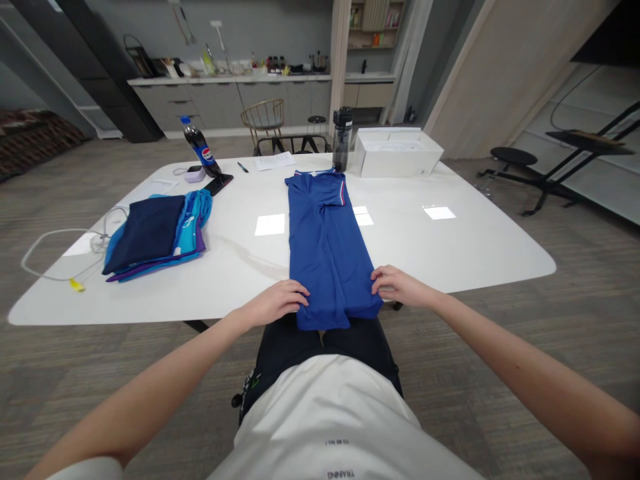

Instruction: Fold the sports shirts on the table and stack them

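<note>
A blue short-sleeved shirt (pixel 325 247), folded long and narrow, lies on the white table with its collar at the far end. White and red trim edges the folded-over sleeve. The bottom hem hangs over the table's near edge, close to my body. My left hand (pixel 283 300) holds the shirt's left side near the hem, fingers bent together. On the opposite side, my right hand (pixel 393 285) pinches the right edge a little above the hem. The thumbs are partly hidden.
Left on the table (pixel 240 280) is a folded clothes pile (pixel 150 233) beside a white cable (pixel 43 233). Farther back stand a cola bottle (pixel 200 147), a phone (pixel 219 184), a pen (pixel 243 167), papers (pixel 275 161), a dark water bottle (pixel 342 143) and a white box (pixel 395 157).
</note>
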{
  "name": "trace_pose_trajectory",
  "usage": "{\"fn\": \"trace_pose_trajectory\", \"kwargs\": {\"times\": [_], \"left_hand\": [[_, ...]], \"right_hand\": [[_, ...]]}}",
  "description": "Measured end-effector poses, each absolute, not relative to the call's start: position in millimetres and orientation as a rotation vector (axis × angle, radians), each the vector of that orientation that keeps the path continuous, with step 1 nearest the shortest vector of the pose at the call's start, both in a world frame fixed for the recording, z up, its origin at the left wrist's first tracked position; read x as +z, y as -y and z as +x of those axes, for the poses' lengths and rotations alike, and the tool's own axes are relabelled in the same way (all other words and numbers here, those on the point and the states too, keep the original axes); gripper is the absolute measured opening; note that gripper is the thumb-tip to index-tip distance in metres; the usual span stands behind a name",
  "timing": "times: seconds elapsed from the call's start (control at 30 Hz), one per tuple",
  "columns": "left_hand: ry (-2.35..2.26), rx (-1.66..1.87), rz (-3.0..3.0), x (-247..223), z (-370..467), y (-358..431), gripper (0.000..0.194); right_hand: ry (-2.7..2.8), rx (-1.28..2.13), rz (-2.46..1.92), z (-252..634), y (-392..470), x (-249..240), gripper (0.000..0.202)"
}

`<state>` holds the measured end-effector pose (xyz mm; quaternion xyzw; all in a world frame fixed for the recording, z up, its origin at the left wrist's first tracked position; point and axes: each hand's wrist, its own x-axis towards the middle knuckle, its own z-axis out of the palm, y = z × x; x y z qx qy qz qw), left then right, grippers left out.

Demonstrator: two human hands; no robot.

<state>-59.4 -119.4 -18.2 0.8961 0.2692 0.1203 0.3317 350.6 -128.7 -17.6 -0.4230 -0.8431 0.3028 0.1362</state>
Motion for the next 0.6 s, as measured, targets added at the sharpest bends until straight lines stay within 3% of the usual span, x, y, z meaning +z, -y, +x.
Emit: {"fn": "trace_pose_trajectory", "kwargs": {"times": [0.2,0.3,0.43,0.6], "left_hand": [[-0.829,0.441,2.041,7,-54,105,0.026],[-1.021,0.679,1.688,22,-47,68,0.03],[-1.074,1.039,1.197,21,-27,-14,0.036],[-1.299,0.947,0.938,-7,-9,-93,0.024]], "right_hand": [[2.174,1.144,-1.272,337,114,15,0.014],[1.81,1.227,-1.345,330,73,31,0.024],[1.415,1.108,-1.454,317,-13,24,0.031],[1.428,0.881,-1.864,307,-89,-17,0.027]]}}
